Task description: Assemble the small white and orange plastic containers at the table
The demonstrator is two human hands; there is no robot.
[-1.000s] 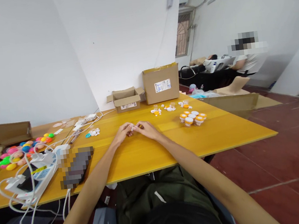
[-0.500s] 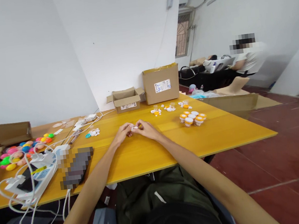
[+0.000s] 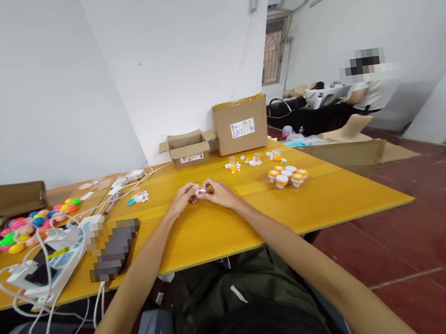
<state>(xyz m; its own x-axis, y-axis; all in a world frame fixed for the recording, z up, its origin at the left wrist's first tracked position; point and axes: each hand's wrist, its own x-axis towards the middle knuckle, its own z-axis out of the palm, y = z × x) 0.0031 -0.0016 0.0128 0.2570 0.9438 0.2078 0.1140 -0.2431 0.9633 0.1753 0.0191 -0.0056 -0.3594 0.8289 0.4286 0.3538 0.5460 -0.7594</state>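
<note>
My left hand (image 3: 184, 198) and my right hand (image 3: 217, 192) meet above the middle of the yellow wooden table (image 3: 210, 233). Between their fingertips is a small white plastic part (image 3: 200, 190), gripped from both sides; its exact kind is too small to make out. Farther right stands a cluster of small clear cups with white and orange lids (image 3: 288, 175). Loose white and orange round parts (image 3: 233, 167) lie behind my right hand, with small clear cups (image 3: 257, 157) among them. To the left of my left hand sits a pile of white pieces (image 3: 141, 196) beside a teal ring (image 3: 131, 202).
At the back stand an open small carton (image 3: 188, 152) and a taller closed carton (image 3: 240, 127). On the left are colourful plastic balls (image 3: 43, 221), a power strip (image 3: 58, 263) with tangled white cables, and a blurred dark device (image 3: 115, 250). A person (image 3: 366, 95) is in the right background.
My hands stay in nearly the same place, still gripping the small white part. The person in the background has shifted slightly.
</note>
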